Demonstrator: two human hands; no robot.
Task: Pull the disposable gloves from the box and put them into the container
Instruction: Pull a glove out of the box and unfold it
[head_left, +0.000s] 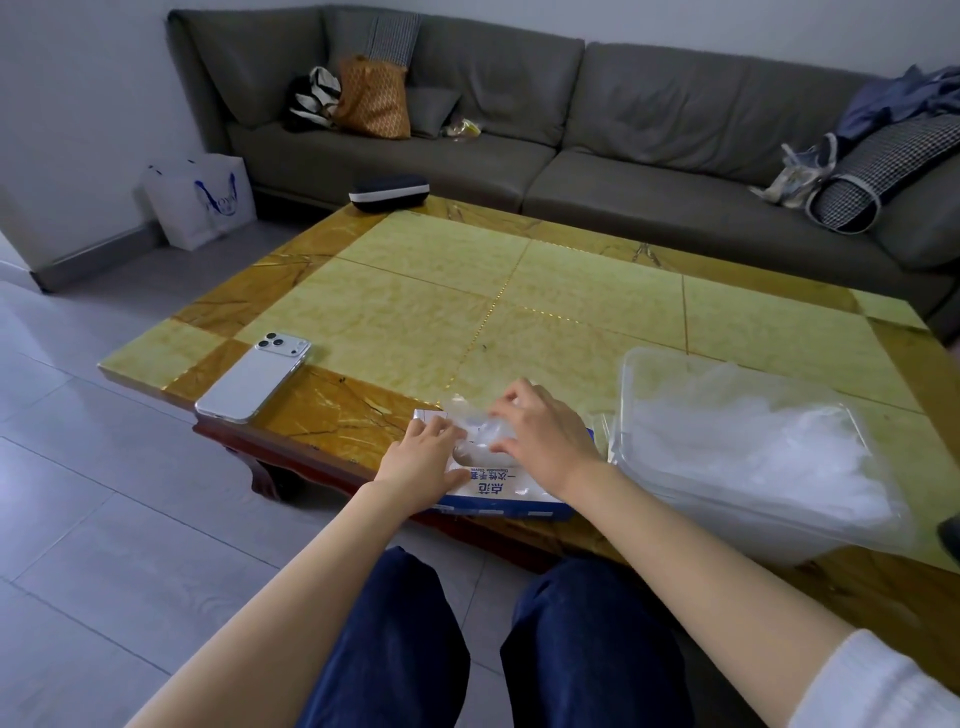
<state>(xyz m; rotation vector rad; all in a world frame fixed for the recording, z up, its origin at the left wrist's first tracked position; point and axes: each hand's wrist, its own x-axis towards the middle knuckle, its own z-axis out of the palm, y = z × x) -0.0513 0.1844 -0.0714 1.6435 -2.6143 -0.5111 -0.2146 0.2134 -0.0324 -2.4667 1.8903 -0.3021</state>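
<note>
— Beneath the fingers of both hands, at the near edge of the table (571, 291), lies the glove box (511, 493), blue and white, flat on its back.
— What's the left hand doing?
— The left hand (418, 460) lies on the box's left half, fingers fairly straight and close together, pressing it down. It grips nothing.
— And the other?
— The right hand (543, 434) is over the box's opening, fingers bent and drawn narrow round a clear glove (470, 428). Thumb and fingertips pinch the film, which is bunched up between the two hands and rises a little out of the slot.
— Where's the container?
— Just to the right of the right hand's knuckles, beside the box: a clear plastic container (631, 364), open-topped. A heap of gloves (753, 452) lies inside it, pale and crumpled.
— Touching the box?
— I can't tell from where I stand; they're very close.
— Anything else?
— Well to the left of the left fingers, a white phone (254, 379) lies face down at the table's edge. Far beyond the fingertips stands a grey sofa (519, 104).
</note>
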